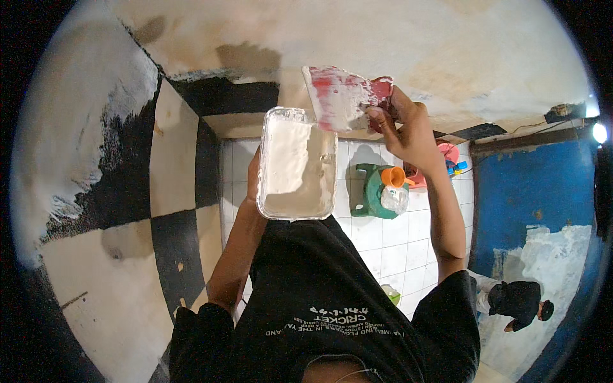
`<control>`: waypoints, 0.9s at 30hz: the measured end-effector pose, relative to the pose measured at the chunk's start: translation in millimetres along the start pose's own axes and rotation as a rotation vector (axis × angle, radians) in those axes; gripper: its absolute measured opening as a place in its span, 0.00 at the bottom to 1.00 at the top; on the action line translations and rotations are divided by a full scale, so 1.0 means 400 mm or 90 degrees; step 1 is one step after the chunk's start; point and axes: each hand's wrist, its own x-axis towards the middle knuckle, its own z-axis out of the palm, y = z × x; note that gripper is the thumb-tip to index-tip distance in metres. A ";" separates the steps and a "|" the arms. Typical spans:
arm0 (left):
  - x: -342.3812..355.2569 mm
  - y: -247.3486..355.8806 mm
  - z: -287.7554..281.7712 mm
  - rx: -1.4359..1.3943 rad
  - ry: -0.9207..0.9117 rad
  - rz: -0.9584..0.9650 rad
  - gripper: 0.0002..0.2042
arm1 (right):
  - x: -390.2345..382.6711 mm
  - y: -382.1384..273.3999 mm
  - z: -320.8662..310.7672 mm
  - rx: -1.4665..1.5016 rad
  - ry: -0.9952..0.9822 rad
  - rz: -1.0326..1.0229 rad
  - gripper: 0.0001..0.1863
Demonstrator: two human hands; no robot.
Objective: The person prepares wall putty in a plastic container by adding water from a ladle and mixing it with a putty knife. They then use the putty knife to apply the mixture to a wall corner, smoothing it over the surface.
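My left hand [253, 180] holds a rectangular tray [267, 159] of white putty from its left side, tilted up in front of my chest. My right hand [405, 131] grips the red handle of a wide putty knife [337, 99], whose blade is smeared white and red. The blade sits just above the tray's upper right corner, close to the pale wall [396, 45] ahead of me.
The wall to the left has black patches [121, 185] and fresh white filler. Below on the white tiled floor stand a green stool [370, 191] with an orange funnel [397, 177] and pink containers. Another person in black [518, 301] crouches by the blue wall at the lower right.
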 end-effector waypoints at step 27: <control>0.050 -0.095 0.025 -0.013 0.040 -0.099 0.24 | -0.176 -0.006 -0.007 0.004 -0.054 0.149 0.08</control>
